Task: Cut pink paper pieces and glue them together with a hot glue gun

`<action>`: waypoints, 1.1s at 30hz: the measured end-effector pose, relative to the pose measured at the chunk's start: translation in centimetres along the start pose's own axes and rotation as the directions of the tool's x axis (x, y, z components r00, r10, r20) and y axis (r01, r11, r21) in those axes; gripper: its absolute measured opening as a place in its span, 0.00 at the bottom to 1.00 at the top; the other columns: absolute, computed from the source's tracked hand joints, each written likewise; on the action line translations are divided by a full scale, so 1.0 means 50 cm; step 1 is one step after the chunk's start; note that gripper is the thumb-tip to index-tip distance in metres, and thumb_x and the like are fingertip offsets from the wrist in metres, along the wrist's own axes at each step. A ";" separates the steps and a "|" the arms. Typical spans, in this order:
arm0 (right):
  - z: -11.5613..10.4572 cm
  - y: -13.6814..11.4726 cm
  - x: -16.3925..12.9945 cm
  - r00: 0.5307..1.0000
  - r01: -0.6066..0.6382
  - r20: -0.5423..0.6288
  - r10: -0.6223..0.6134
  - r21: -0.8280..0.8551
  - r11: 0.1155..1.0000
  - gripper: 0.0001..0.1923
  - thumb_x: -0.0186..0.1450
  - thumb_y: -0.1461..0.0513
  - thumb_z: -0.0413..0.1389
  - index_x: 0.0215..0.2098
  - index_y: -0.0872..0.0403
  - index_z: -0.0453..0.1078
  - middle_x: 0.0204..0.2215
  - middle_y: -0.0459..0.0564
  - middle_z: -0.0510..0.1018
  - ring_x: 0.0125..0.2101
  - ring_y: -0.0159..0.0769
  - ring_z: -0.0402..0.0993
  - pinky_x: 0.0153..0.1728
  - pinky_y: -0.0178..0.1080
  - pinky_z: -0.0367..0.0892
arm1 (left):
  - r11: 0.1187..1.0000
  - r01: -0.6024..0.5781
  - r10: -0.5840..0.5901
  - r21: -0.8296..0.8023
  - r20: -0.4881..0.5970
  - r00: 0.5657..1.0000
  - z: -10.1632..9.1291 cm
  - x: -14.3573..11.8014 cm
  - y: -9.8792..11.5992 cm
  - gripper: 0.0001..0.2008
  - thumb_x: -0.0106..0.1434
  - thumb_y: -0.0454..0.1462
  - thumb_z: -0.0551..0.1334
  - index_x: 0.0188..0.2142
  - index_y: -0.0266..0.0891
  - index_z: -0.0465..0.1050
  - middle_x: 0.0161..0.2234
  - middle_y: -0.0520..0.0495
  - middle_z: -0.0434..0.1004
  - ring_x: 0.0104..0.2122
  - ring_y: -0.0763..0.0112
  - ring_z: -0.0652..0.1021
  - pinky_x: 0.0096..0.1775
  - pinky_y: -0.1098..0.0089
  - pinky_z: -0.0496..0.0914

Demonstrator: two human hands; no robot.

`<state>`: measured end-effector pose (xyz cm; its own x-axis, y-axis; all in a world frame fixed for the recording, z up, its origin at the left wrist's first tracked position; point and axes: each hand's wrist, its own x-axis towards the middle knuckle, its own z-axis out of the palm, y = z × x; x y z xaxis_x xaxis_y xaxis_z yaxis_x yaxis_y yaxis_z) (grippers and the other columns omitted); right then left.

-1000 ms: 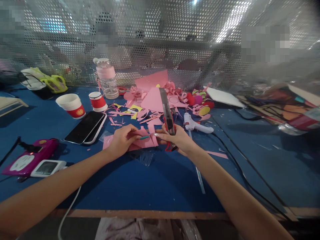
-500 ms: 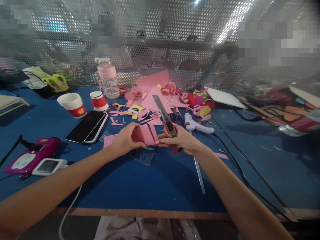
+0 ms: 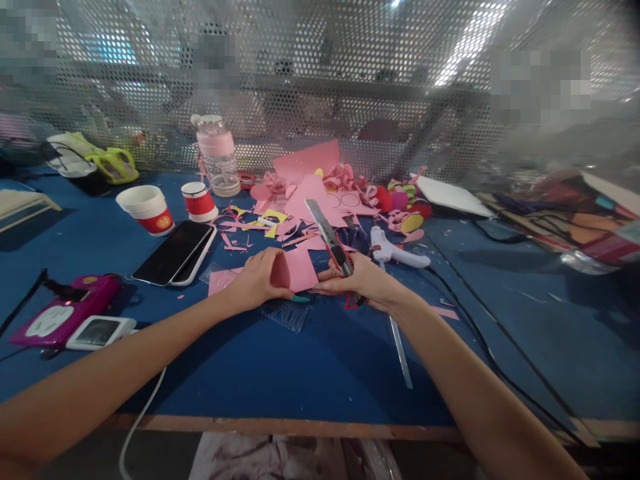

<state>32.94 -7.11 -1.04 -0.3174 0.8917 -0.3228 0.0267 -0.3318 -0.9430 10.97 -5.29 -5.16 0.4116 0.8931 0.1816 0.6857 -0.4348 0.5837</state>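
My left hand (image 3: 257, 277) is wrapped round a pink craft sheet (image 3: 301, 268), bent so that it curves inside my palm. My right hand (image 3: 357, 280) grips a utility knife (image 3: 336, 248) with its long blade pointing up and away to the left. The right fingertips also touch the sheet's right edge. Beneath my left hand lie another flat pink piece (image 3: 219, 280) and a clear plastic packet (image 3: 287, 316). A small teal thing (image 3: 300, 299) shows just below the held sheet. Whether the sheet is paper or foam I cannot tell.
Pink scraps (image 3: 320, 200) are heaped behind my hands. A white glue gun (image 3: 397, 250) with a black cord lies to the right. On the left are stacked phones (image 3: 173, 253), paper cups (image 3: 150, 212) (image 3: 199, 203), a bottle (image 3: 219, 157) and a purple power strip (image 3: 70, 310). Perforated metal stands behind.
A narrow pink strip stood apart from the held sheet at its right side; now that gap is gone and one smooth pink face shows. The knife's blade tip has dipped slightly.
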 end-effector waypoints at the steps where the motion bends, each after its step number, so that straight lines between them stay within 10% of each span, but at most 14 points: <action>1: 0.000 0.000 0.000 1.000 -0.006 -0.008 0.006 0.007 1.000 0.27 0.39 0.67 0.70 0.28 0.53 0.56 0.26 0.46 0.78 0.31 0.39 0.79 0.37 0.40 0.76 | 1.000 -0.001 0.001 0.001 0.001 1.000 0.000 0.000 0.000 0.36 0.44 0.43 0.72 0.49 0.39 0.58 0.50 0.38 0.67 0.52 0.50 0.69 0.51 0.50 0.62; 33: -0.037 0.006 0.023 0.991 -0.059 -0.111 0.075 0.136 0.989 0.18 0.44 0.68 0.68 0.19 0.55 0.61 0.23 0.52 0.79 0.33 0.43 0.79 0.41 0.42 0.76 | 0.999 -0.042 0.042 0.012 0.024 0.999 0.001 0.000 -0.003 0.38 0.47 0.45 0.70 0.53 0.37 0.56 0.53 0.35 0.64 0.54 0.49 0.66 0.53 0.50 0.59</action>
<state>34.33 -5.61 -1.87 -0.2069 0.8932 -0.3992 -0.0839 -0.4227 -0.9024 10.90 -5.24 -5.29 0.4542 0.8710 0.1873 0.6748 -0.4736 0.5659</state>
